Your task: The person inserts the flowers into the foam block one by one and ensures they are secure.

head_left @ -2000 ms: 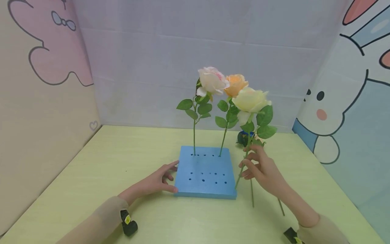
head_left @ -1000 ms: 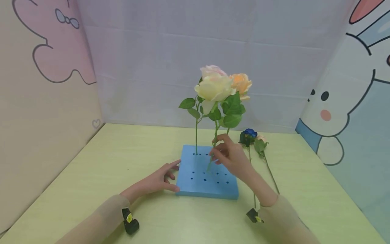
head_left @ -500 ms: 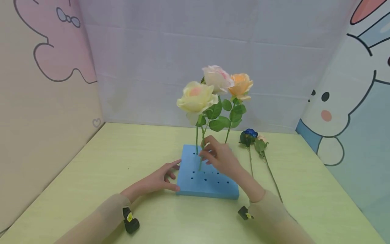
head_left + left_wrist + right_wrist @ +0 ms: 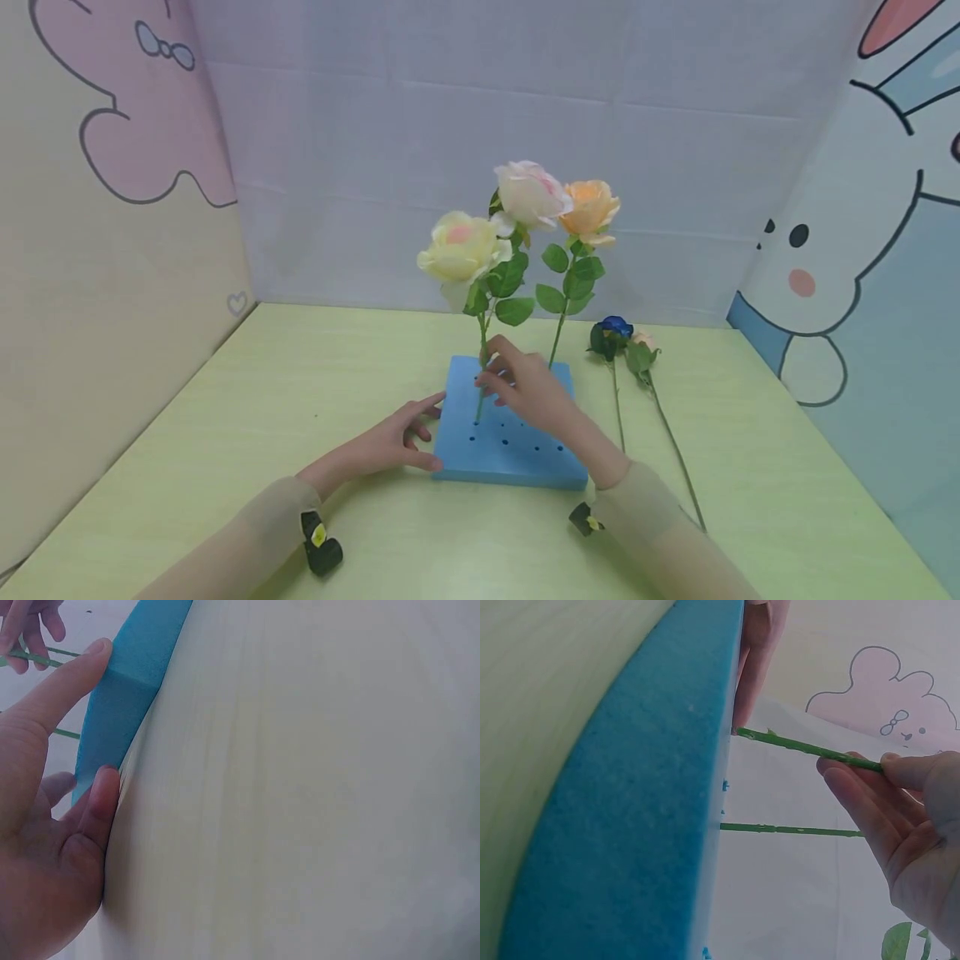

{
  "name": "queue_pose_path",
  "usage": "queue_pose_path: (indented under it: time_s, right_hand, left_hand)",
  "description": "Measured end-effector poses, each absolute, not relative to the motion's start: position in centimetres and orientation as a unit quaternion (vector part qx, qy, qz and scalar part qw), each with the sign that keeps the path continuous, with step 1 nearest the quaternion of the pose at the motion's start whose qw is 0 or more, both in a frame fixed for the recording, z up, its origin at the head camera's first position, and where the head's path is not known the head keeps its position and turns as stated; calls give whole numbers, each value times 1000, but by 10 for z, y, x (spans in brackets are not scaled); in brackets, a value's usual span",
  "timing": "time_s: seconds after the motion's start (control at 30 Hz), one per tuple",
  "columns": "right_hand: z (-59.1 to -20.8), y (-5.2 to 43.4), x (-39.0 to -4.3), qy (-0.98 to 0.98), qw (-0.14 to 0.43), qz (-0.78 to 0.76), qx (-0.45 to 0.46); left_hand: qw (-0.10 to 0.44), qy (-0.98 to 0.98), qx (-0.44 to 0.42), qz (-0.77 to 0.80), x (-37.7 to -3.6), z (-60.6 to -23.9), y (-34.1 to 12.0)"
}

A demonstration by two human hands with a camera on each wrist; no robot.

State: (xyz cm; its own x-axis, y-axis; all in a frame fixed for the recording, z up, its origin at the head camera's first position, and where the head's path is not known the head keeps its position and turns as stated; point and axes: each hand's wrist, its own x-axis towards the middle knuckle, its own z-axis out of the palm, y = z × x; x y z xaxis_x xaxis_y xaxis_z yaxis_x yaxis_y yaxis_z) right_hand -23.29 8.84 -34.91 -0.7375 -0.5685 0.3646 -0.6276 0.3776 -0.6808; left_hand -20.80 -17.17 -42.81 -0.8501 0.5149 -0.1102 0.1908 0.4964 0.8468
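My right hand [image 4: 528, 387] pinches the green stem of a pale yellow rose [image 4: 461, 250] between thumb and fingers. The stem's lower end meets the blue foam board [image 4: 510, 462] at a hole toward its left side; in the right wrist view the stem [image 4: 802, 746] tilts, and I cannot tell whether it is inside the hole. Against the board's left edge rests my left hand [image 4: 390, 437], thumb and fingers spread along it. A pinkish-white rose [image 4: 531, 196] and an orange rose [image 4: 590, 210] stand upright at the board's back row.
Right of the board, a blue rose [image 4: 617, 327] and a pale peach rose [image 4: 643, 354] lie on the yellow table [image 4: 360, 533], stems pointing toward me. Several holes dot the board. Cartoon-printed walls and a pale cloth backdrop [image 4: 420, 167] surround the table.
My right hand has carried the yellow rose leftward from the board's right side to the left part of the board, lowering its stem end to a hole. The left hand stays at the edge.
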Motion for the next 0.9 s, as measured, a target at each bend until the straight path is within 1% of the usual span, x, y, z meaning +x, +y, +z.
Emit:
queue_pose_path:
  time_s: [0.37, 0.67, 0.9]
  right_hand:
    - [-347, 79, -233, -852, -1, 397, 341]
    - [-349, 79, -234, -856, 12, 389, 341]
    - [-350, 76, -233, -865, 0, 381, 328]
  left_hand:
    - [176, 848, 203, 458, -207, -427, -171]
    - [169, 857, 198, 445, -206, -426, -171]
    - [171, 855, 194, 449, -206, -426, -171]
